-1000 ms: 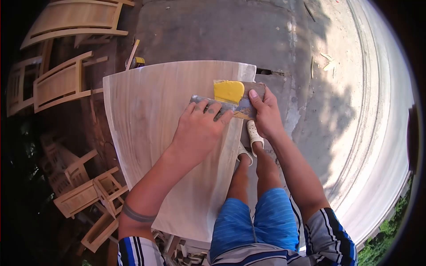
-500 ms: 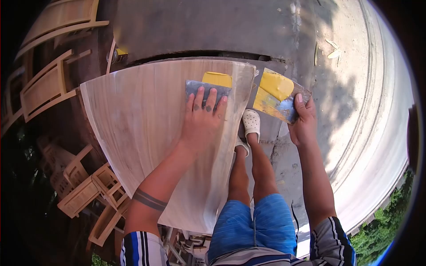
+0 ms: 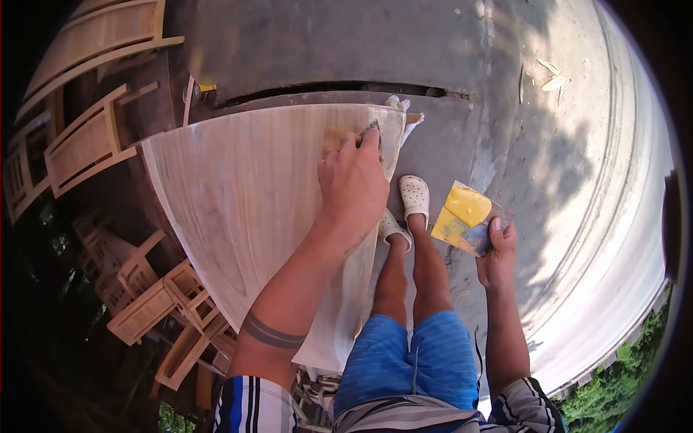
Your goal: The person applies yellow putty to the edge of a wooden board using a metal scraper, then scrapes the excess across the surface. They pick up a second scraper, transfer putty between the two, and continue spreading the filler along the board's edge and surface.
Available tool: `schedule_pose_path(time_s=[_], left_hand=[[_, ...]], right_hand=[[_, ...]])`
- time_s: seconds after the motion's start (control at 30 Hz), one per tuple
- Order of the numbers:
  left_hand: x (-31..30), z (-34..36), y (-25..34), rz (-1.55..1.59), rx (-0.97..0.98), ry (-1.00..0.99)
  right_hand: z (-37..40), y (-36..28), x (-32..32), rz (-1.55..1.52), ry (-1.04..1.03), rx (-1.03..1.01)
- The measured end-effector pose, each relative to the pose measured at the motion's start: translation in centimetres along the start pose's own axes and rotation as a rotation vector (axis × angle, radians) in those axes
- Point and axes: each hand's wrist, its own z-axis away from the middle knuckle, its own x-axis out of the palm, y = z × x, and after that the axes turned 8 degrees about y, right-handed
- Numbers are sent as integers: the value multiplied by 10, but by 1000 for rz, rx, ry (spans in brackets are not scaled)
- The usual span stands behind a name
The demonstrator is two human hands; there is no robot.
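Note:
My left hand (image 3: 354, 184) is over the far end of a pale wooden tabletop (image 3: 238, 202). Its fingers are closed on a flat putty scraper (image 3: 372, 130), mostly hidden by the hand and tilted on edge near the right side of the top. A smear of yellow putty (image 3: 336, 137) shows on the wood beside the fingers. Out to the right, my right hand (image 3: 498, 256) grips a thin flat plate (image 3: 480, 234) by its corner, thumb on top. A thick yellow putty lump (image 3: 468, 207) lies on that plate.
Several wooden chairs (image 3: 86, 148) stand at the left, with more stacked chairs (image 3: 170, 296) below them. A white cloth (image 3: 408, 119) hangs at the table's far right corner. A can (image 3: 195, 92) sits behind the table. A long dark slot (image 3: 325, 86) crosses the concrete floor.
My left hand has turned the scraper from lying flat to standing on edge and shifted it right, leaving yellow putty on the wood. My right hand has lowered the plate towards me.

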Motion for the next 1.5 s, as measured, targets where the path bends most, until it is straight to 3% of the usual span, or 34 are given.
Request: schedule_pose_path(time_s=[0.1,0.2,0.33,0.43,0.53,0.63,0.73,0.8,0.87,0.97,1.17,1.27,1.37,1.47,1.5], left_hand=[[-7,6,5,76,65,-187],[-24,-9,-9,-16,81,4],[7,-11,-24,-392,308,173],[31,-14,-11,-535,269,183],[55,-14,17,-437,330,226],[48,10,34,-257,689,67],[2,19,24,-219,510,206],[-22,-5,-13,-74,162,210],[-29,-21,-44,67,-57,142],[-13,-26,-30,108,-60,80],[43,10,16,-173,294,144],[23,20,-5,-156,502,-72],[-2,-1,-7,-133,481,55],[35,6,-23,-360,600,157],[42,20,-33,-345,613,102]], right_hand=[[2,-2,-6,2,15,0],[-1,-1,-14,-6,18,-13],[1,1,-22,-17,26,-14],[3,2,-27,-9,31,-9],[7,0,-25,-20,62,-8],[13,-2,-30,-34,77,-22],[16,-7,-30,-30,122,-15],[16,-7,-32,-35,99,-7],[16,-6,-32,-34,77,-1],[16,-3,-30,-30,73,-1],[17,-5,-24,-39,84,-10],[17,-10,-26,-34,64,-27],[19,-7,-33,-34,64,-34],[18,-5,-38,-26,74,-18],[19,-6,-36,-27,77,-11]])
